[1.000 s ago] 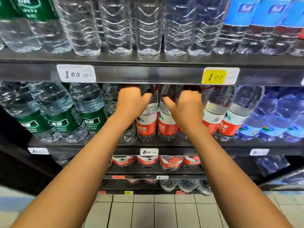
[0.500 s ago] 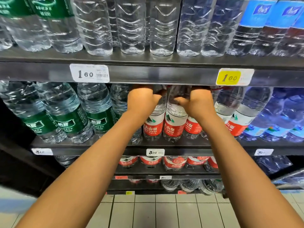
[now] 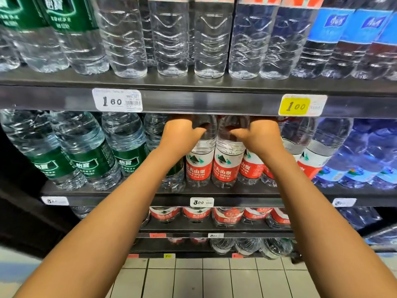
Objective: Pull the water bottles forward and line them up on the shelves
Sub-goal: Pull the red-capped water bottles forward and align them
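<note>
Two red-labelled water bottles stand side by side at the front of the middle shelf (image 3: pixel 236 202). My left hand (image 3: pixel 182 134) grips the top of the left bottle (image 3: pixel 198 166). My right hand (image 3: pixel 257 136) grips the top of the right bottle (image 3: pixel 225 168). The fingertips and bottle caps are hidden under the upper shelf's edge. More red-labelled bottles (image 3: pixel 250 168) stand just behind my right wrist.
Green-labelled bottles (image 3: pixel 90 162) fill the middle shelf's left, blue bottles (image 3: pixel 365 155) its right. Clear bottles (image 3: pixel 169 39) line the top shelf above price tags (image 3: pixel 117 100). Lower shelves hold more red-labelled bottles (image 3: pixel 196 214). Tiled floor (image 3: pixel 204 278) lies below.
Both hands have slid up to the bottle tops, under the upper shelf's edge. The two red-labelled bottles have come forward and now stand upright together at the shelf's front.
</note>
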Available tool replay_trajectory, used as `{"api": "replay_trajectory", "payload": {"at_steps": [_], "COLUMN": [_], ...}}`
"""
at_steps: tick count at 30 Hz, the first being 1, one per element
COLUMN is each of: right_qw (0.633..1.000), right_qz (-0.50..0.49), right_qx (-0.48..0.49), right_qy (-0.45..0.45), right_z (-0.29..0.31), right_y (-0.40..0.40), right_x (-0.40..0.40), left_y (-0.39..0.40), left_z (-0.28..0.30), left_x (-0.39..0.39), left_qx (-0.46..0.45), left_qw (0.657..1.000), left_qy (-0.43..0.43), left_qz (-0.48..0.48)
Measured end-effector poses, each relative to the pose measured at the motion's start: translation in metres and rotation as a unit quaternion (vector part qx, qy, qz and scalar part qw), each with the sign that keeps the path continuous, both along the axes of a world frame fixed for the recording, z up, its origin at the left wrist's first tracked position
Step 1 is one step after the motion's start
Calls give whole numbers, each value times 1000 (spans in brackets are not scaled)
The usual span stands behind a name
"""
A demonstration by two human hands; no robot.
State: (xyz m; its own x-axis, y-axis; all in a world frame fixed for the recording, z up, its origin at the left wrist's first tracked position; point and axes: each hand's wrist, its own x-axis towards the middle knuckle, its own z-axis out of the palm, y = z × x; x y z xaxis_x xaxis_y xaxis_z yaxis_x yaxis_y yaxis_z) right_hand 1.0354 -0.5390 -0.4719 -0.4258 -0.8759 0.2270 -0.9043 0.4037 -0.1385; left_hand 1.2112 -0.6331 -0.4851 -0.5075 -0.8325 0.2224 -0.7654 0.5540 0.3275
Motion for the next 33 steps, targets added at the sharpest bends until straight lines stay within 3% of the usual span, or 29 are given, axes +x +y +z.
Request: {"api": "replay_trajectory", "payload": {"at_steps": [3, 7, 9, 12, 16, 21, 26, 30, 33], "right_qw": [997, 992, 994, 997, 999, 993, 983, 988, 987], "right_qz": [28, 45, 48, 38, 11, 3, 2, 4, 19], "right_qx": [75, 88, 66, 7, 18, 80, 63, 10, -90], "right_qy": [-8, -77, -77, -67, -35, -85, -170, -155, -129], "right_z": [9, 12, 11, 5, 2, 9, 8, 3, -6], "right_y": [6, 8, 10, 11, 6, 5, 6, 8, 13], "right_x": [-9, -16, -14, -11, -7, -13, -21, -18, -11], "left_y": [2, 2, 2, 1, -2, -3, -1, 2, 5], "left_z": [1, -7, -6, 0, 2, 0, 1, 0, -2], "left_x": [-2, -3, -3, -2, 0, 1, -4, -4, -4], "left_qx": [-8, 47, 46, 15, 38, 35, 37, 21, -3], "left_qw": [1000, 987, 989, 999, 999, 998, 996, 996, 998], "left_qy": [-5, 153, 136, 41, 35, 50, 67, 71, 46], "left_qz": [3, 26, 25, 21, 18, 35, 55, 48, 38]}}
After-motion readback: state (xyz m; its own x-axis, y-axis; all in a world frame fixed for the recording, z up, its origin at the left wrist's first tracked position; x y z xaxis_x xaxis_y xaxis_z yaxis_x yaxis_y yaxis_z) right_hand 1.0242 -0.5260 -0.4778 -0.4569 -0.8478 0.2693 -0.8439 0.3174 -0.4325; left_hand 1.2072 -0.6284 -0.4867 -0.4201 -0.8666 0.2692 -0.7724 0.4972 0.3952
